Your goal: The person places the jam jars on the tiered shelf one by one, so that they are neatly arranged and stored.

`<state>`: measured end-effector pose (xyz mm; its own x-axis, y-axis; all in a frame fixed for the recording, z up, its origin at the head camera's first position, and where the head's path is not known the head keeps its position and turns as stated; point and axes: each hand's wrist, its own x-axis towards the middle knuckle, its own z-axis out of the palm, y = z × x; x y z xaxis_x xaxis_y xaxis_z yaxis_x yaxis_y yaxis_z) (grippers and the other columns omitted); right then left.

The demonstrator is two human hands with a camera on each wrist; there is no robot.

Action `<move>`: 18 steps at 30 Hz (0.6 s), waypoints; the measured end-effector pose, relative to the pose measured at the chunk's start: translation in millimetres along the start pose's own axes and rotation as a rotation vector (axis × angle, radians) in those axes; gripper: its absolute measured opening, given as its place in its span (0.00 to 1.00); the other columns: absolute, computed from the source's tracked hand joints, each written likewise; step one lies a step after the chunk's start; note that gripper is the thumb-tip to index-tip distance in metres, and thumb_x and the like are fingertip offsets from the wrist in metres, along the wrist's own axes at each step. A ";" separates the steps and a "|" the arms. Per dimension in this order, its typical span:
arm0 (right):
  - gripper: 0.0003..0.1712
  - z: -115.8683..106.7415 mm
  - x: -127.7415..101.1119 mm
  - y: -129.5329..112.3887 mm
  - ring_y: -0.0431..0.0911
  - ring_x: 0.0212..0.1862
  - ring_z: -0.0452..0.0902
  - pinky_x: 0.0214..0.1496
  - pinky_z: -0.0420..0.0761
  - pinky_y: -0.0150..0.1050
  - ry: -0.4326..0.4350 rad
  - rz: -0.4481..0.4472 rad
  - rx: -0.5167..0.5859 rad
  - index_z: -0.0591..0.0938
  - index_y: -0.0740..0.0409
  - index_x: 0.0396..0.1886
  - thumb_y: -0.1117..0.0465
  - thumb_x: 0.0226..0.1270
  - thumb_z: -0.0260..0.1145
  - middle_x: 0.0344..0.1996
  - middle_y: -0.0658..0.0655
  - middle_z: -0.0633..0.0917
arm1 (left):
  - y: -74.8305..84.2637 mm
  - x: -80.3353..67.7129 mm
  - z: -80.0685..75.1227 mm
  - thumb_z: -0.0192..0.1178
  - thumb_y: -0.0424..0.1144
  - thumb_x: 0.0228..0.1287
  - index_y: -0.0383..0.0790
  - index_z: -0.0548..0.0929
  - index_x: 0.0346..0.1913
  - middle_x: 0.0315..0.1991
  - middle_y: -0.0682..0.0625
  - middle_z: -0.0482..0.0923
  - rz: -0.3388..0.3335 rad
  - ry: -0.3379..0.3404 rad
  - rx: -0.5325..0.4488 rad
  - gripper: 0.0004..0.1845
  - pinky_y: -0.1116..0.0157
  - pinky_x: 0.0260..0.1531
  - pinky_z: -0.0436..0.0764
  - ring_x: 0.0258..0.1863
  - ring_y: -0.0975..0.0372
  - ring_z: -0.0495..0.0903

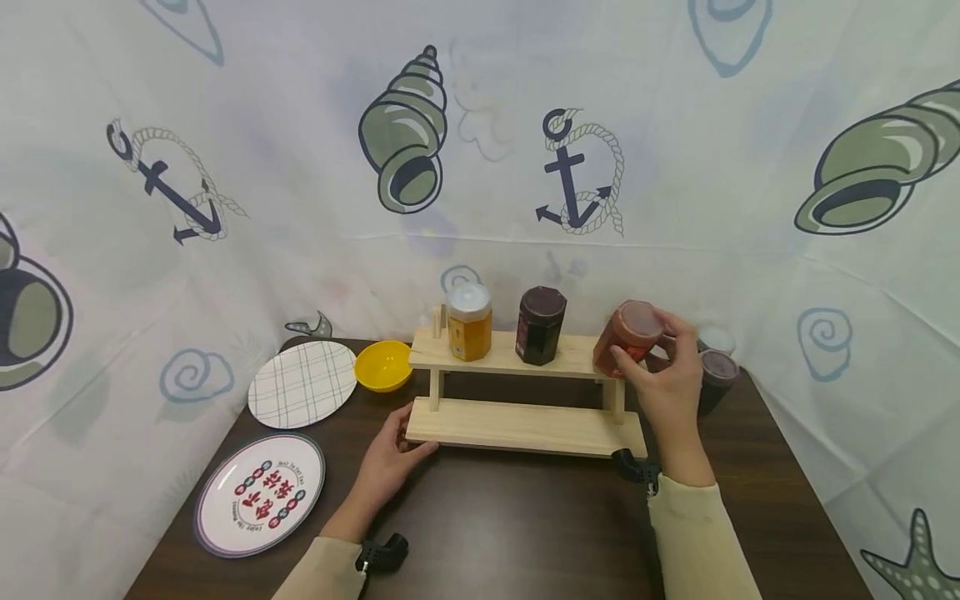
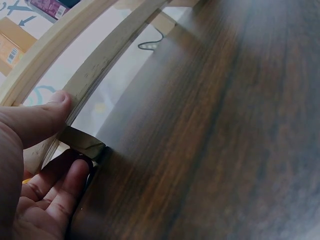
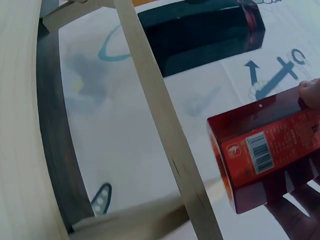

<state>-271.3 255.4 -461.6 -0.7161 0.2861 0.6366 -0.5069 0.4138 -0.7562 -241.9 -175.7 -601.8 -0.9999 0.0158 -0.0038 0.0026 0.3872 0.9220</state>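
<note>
Two jars (image 1: 540,325) are already standing on the rack (image 1: 525,425); your right hand (image 1: 667,379) is gripping the red jar (image 1: 628,337), tilted, at the rack's right end, while your left hand (image 1: 390,454) is pinching its lower corner; two jars (image 1: 716,367) are waiting behind.

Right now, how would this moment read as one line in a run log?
left hand: grips wooden rack lower corner | right hand: holds red jar tilted at top shelf's right end | on shelf: yellow jar, dark jar

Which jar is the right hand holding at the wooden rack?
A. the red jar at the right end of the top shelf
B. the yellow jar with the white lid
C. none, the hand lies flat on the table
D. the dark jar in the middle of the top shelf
A: the right hand grips the red jar, tilted, at the right end of the rack's top shelf.
</note>
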 end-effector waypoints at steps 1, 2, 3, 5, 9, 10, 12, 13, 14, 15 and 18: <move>0.48 2.8 1.3 0.4 0.38 0.60 0.82 0.55 0.82 0.22 -0.010 0.006 0.001 0.76 0.52 0.76 0.72 0.57 0.85 0.68 0.58 0.81 | -0.6 -0.2 0.4 0.81 0.51 0.64 0.51 0.66 0.84 0.64 0.42 0.83 0.000 0.000 -0.003 0.50 0.66 0.53 0.84 0.57 0.55 0.85; 0.48 5.6 2.7 0.7 0.39 0.61 0.82 0.55 0.82 0.22 -0.018 0.013 -0.002 0.76 0.50 0.77 0.70 0.58 0.86 0.68 0.57 0.81 | -1.1 -0.4 0.6 0.81 0.51 0.63 0.51 0.66 0.84 0.64 0.43 0.83 -0.003 0.002 -0.003 0.50 0.67 0.53 0.84 0.56 0.55 0.84; 0.47 7.8 3.8 0.9 0.42 0.62 0.82 0.56 0.82 0.22 -0.029 0.024 0.000 0.75 0.49 0.77 0.68 0.58 0.86 0.68 0.56 0.81 | -1.5 -0.6 0.8 0.81 0.51 0.63 0.52 0.66 0.84 0.63 0.43 0.84 -0.005 0.003 -0.003 0.50 0.67 0.52 0.84 0.56 0.55 0.84; 0.47 12.4 5.7 1.7 0.46 0.62 0.83 0.57 0.82 0.23 -0.044 0.045 -0.008 0.75 0.46 0.77 0.66 0.59 0.86 0.68 0.56 0.81 | -1.8 -1.0 0.6 0.82 0.52 0.62 0.52 0.67 0.83 0.63 0.44 0.84 -0.006 0.007 0.000 0.50 0.67 0.53 0.84 0.56 0.55 0.84; 0.48 20.0 7.1 6.8 0.52 0.64 0.83 0.58 0.82 0.25 -0.071 0.083 -0.028 0.74 0.44 0.78 0.64 0.61 0.86 0.68 0.57 0.81 | -1.4 -1.2 0.5 0.82 0.52 0.61 0.53 0.67 0.82 0.63 0.46 0.84 -0.010 0.011 0.020 0.49 0.63 0.56 0.84 0.56 0.55 0.84; 0.48 21.5 7.2 8.8 0.53 0.64 0.83 0.59 0.83 0.26 -0.073 0.089 -0.030 0.74 0.43 0.79 0.63 0.61 0.86 0.68 0.57 0.81 | -1.1 -1.1 0.6 0.82 0.52 0.61 0.53 0.67 0.82 0.63 0.46 0.84 -0.009 0.010 0.023 0.49 0.61 0.57 0.85 0.56 0.55 0.84; 0.49 24.3 6.8 12.4 0.52 0.64 0.82 0.61 0.84 0.30 -0.074 0.101 -0.029 0.72 0.42 0.79 0.63 0.62 0.85 0.69 0.56 0.80 | -0.4 -1.0 0.6 0.82 0.53 0.61 0.53 0.67 0.82 0.63 0.46 0.84 -0.008 0.007 0.028 0.50 0.58 0.59 0.85 0.57 0.55 0.84; 0.49 25.6 6.4 15.0 0.51 0.65 0.82 0.62 0.84 0.32 -0.072 0.108 -0.028 0.71 0.41 0.80 0.63 0.63 0.85 0.69 0.56 0.80 | 0.0 -0.9 0.7 0.82 0.53 0.61 0.53 0.67 0.83 0.63 0.46 0.84 -0.008 0.006 0.028 0.50 0.57 0.60 0.84 0.57 0.55 0.84; 0.49 26.6 5.9 17.2 0.51 0.65 0.81 0.63 0.84 0.35 -0.071 0.115 -0.017 0.71 0.41 0.80 0.62 0.63 0.85 0.69 0.56 0.79 | 0.4 -0.9 0.7 0.82 0.53 0.61 0.53 0.67 0.83 0.64 0.46 0.84 -0.009 0.005 0.029 0.50 0.56 0.60 0.84 0.58 0.55 0.84; 0.50 27.4 5.0 19.1 0.51 0.66 0.81 0.65 0.84 0.37 -0.069 0.124 -0.006 0.70 0.41 0.81 0.62 0.63 0.84 0.70 0.56 0.79 | 0.7 -0.8 0.6 0.82 0.53 0.61 0.53 0.67 0.83 0.64 0.46 0.84 -0.009 0.005 0.031 0.50 0.55 0.61 0.84 0.58 0.55 0.84; 0.50 28.8 0.7 25.3 0.52 0.70 0.80 0.71 0.83 0.42 -0.076 0.158 0.047 0.68 0.45 0.81 0.63 0.65 0.83 0.70 0.58 0.77 | 1.0 -0.6 1.0 0.82 0.53 0.62 0.53 0.67 0.83 0.64 0.46 0.84 -0.011 0.001 0.025 0.50 0.54 0.62 0.84 0.59 0.55 0.84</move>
<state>-298.5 241.3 -484.6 -0.8222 0.2773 0.4970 -0.4056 0.3272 -0.8535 -241.2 -174.4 -601.3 -0.9999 0.0103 -0.0130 -0.0076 0.4100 0.9121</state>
